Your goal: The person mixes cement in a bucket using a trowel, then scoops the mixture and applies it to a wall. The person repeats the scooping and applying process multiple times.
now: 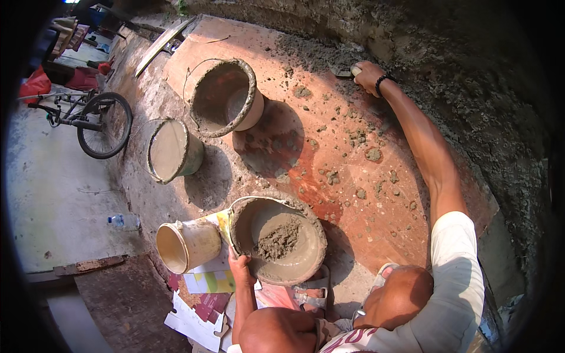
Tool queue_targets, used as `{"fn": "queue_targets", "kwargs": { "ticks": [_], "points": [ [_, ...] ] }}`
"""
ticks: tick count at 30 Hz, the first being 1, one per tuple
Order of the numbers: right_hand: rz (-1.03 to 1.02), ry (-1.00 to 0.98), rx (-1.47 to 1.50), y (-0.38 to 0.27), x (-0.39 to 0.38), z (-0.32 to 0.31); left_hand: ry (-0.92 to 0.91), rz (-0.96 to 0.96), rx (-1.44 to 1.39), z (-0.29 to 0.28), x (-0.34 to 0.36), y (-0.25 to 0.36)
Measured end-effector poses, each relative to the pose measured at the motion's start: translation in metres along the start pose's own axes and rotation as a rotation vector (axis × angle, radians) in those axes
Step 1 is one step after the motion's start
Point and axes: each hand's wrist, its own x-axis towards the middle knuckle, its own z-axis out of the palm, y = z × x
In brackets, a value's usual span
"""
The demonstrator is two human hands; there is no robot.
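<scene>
My left hand (241, 272) is closed on the near left rim of a mortar-caked bucket (319, 247), which has a lump of wet mortar (278, 240) inside. Far out to the right, my right hand (369, 76) is wrapped round the pale handle of a trowel (341, 73). Its blade, only partly visible, is at a heap of grey mortar (318, 57) by the foot of the rough wall. Beneath the heap lies a reddish-brown board (347, 147), spattered with mortar clumps.
Two more buckets stand ahead: a large one (254, 112) with residue, and a smaller one (168, 150) holding greyish liquid. A cream pail (187, 241) lies tipped beside my left hand. Torn cardboard (197, 323) lies near my feet. A bicycle (105, 125) and a plastic bottle (118, 220) are farther left.
</scene>
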Motion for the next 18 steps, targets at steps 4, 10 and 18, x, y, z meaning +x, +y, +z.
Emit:
{"fn": "queue_targets", "kwargs": {
  "ticks": [4,10,18],
  "points": [
    [-0.038,0.051,-0.157,0.005,-0.005,0.001,0.060,0.001,-0.018,0.003,-0.003,0.000],
    [-0.338,0.280,-0.282,0.036,-0.040,0.005,0.004,-0.013,-0.042,-0.004,0.007,-0.011],
    [-0.440,0.069,-0.246,-0.002,-0.204,0.019,-0.003,0.024,-0.020,-0.015,0.011,-0.020]
  ]
}}
